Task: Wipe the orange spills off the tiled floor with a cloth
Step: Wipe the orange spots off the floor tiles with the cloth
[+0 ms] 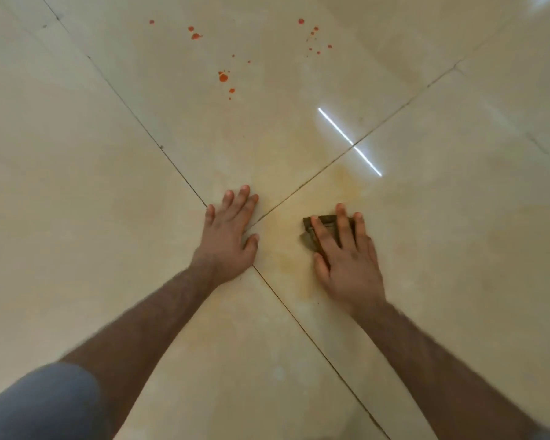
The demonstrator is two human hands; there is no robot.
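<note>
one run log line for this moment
right hand presses cloth on floor | left hand flat on tile | orange spills unwiped ahead

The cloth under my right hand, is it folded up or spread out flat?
Folded: the cloth is a small wad, mostly hidden beneath the right hand.

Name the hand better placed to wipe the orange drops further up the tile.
Probably right: the right hand presses the cloth; the left hand lies bare, flat on the floor. Orange drops lie ahead.

Your floor: smooth, glossy beige tile, mirroring a light streak at right. Far orange spills look wet and shiny. The near-right cloth is matt, dark, crumpled fabric.
</note>
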